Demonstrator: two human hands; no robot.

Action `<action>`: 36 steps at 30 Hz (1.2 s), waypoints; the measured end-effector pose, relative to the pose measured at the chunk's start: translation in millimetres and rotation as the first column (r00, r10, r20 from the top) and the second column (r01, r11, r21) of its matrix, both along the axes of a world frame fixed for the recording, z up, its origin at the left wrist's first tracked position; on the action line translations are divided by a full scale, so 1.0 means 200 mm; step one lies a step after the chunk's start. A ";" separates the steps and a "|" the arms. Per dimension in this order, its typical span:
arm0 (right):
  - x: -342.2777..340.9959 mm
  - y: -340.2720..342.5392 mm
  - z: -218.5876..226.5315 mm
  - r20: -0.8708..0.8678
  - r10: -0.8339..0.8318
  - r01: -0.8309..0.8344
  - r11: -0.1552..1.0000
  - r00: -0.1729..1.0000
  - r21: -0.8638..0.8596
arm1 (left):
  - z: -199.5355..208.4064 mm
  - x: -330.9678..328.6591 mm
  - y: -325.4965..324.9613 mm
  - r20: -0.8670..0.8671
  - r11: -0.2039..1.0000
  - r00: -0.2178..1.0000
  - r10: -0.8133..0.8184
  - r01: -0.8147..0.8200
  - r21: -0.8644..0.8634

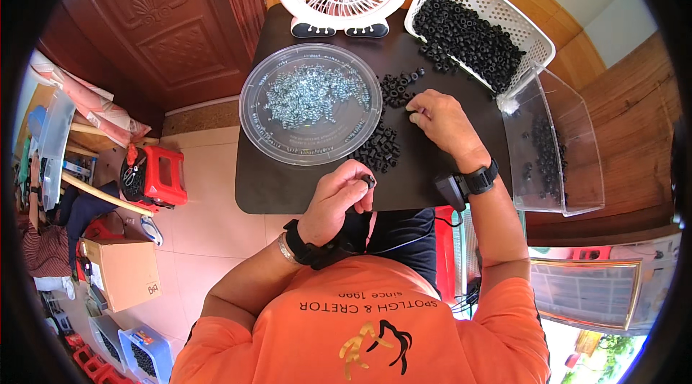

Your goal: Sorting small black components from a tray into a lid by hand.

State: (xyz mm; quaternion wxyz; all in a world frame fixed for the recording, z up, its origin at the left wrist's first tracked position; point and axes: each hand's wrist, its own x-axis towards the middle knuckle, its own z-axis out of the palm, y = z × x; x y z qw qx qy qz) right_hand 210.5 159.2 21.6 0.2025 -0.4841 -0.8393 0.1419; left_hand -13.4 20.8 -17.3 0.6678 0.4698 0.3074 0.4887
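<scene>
- Head view, drop risk: the small black part (368, 181) in the left hand (335, 193) is close to the front edge of the worktop (288, 193). If the pinch slips, I'd expect it to end up in the lap or on the floor.
- Head view, sweep risk: the near pile of black ring-shaped parts (378, 150) lies loose between the hands, just beside the round clear tray (249, 117). A careless wrist or sleeve could scatter it.
- Head view, mixing risk: that tray carries a heap of small bluish metal coils, likely springs (311, 92). Bump its rim and coils could spill into the black parts; likely a fiddly re-sort.
- Head view, spill risk: the white perforated basket (537, 45) is loaded with similar black parts, some loose on the worktop beside it. A knock could send more out.
- Head view, left hand: nearly closed, thumb and fingers pinching the black part, its dark end showing past the fingertips.
- Head view, right hand (443, 121): narrow, fingertips drawn together low over the worktop, right of the far cluster of black parts (395, 88). Can't tell whether a part is between them; the fingers hide it.
</scene>
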 end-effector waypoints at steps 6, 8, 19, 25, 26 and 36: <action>0.03 -0.11 -0.01 -0.258 -0.052 0.010 0.987 0.965 -0.162 | 0.01 0.00 0.00 -0.012 1.000 1.000 -0.003 0.003 -0.007; 0.00 -0.20 0.02 -0.511 -0.190 -0.066 0.895 0.838 -0.441 | 0.02 0.00 0.00 -0.010 1.000 1.000 -0.011 0.011 -0.013; -0.11 -0.55 0.02 -0.775 -0.051 -0.378 0.852 0.630 -0.363 | 0.05 0.08 -0.01 0.225 0.995 0.970 -0.095 0.091 0.029; -0.12 -0.57 0.12 -0.584 0.103 -0.289 0.928 0.805 -0.235 | 0.07 0.10 -0.03 0.220 0.999 0.975 -0.018 0.010 0.039; -0.12 -0.57 0.10 -0.585 0.101 -0.287 0.929 0.805 -0.234 | 0.08 0.10 -0.03 0.231 0.999 0.973 0.018 -0.029 0.043; -0.13 -0.53 -0.02 -0.888 -0.310 -0.462 0.768 0.339 -0.444 | 0.07 0.07 -0.05 0.112 1.000 0.993 0.022 -0.022 0.003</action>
